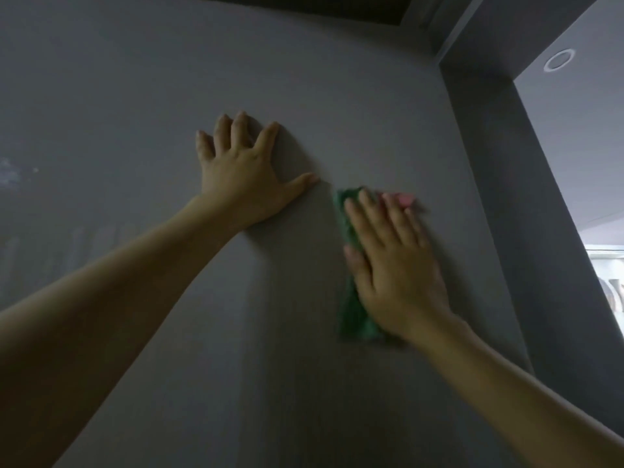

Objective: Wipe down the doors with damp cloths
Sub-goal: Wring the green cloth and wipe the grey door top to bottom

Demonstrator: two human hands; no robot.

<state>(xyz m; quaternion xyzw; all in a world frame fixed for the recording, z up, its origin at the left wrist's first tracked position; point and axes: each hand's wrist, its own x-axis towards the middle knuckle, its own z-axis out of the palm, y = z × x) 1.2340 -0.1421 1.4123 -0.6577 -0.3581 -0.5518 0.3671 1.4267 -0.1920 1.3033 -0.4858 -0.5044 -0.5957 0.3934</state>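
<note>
From the head view, the left hand [240, 179] lies flat on the grey door [141, 96], its grip fully open: four fingers fan upward and the thumb sticks out to the right, palm against the surface and holding nothing. The right hand [393, 261] sits just beside it, lower and to the right, also with its grip open; straight fingers press a green cloth [354, 319] flat against the door. The cloth runs in a long strip under the palm, showing along the hand's left edge and below the wrist, with a pink part [401, 198] peeking out past the fingertips. Right of the door stands a darker grey frame [526, 231], and beyond it a bright opening with a round ceiling light [559, 60].
</note>
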